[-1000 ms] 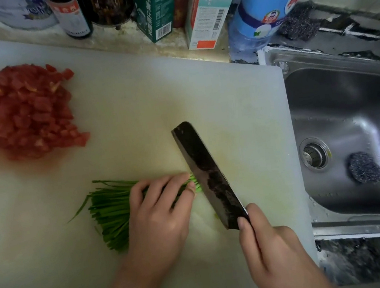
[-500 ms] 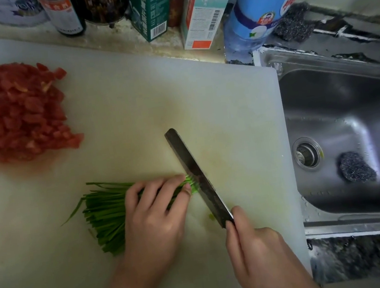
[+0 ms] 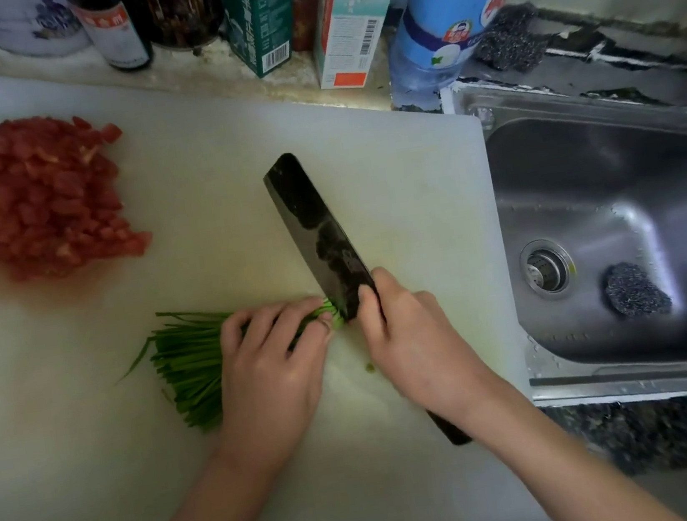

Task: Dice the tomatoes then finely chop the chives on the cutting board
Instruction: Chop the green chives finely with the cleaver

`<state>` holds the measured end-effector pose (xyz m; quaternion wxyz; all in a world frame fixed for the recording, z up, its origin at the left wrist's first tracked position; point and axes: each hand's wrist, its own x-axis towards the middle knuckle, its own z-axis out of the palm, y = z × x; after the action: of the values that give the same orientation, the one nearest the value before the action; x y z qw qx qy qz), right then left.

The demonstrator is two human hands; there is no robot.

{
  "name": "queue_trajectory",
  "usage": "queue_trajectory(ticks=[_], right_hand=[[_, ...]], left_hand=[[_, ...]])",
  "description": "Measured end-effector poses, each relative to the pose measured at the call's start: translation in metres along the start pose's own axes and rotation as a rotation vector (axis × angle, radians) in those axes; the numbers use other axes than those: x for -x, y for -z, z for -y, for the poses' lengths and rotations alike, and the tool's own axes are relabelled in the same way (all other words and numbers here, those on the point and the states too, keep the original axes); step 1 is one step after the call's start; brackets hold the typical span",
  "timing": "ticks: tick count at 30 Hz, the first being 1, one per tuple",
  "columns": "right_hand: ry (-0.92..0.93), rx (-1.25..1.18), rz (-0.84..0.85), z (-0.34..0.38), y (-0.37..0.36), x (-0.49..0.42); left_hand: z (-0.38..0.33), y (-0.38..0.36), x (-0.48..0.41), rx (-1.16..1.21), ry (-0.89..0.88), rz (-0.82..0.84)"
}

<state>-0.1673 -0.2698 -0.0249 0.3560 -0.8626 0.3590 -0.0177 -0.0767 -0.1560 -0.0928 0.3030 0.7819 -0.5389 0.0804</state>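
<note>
Chives under left hand; knife tilted broader, right hand closer.

Head view, close above cutting board

Diced tomatoes: heaped in wet red cubes, well beyond and left of the left hand. Chives: green bundle lying flat, pinned under that hand's curled fingers, cut ends touching the knife gripped by the right hand. White cutting board beneath all, stained pink around the heap.
</note>
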Motion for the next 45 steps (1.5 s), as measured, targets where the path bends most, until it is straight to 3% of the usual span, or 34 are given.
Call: queue_trajectory(ticks=[9, 18, 33, 45], right_hand=[[-0.045, -0.08, 0.015, -0.009, 0.033, 0.029], [-0.111, -0.066, 0.069, -0.029, 0.014, 0.093], [0.068, 0.025, 0.111, -0.025, 0.046, 0.002], [-0.094, -0.112, 0.079, -0.014, 0.012, 0.068]], left_hand=[[0.002, -0.001, 0.0, -0.027, -0.014, -0.023], [0.007, 0.003, 0.005, -0.049, -0.056, -0.009], [0.008, 0.005, 0.012, -0.058, -0.065, -0.027], [0.011, 0.006, 0.014, -0.037, -0.093, -0.027]])
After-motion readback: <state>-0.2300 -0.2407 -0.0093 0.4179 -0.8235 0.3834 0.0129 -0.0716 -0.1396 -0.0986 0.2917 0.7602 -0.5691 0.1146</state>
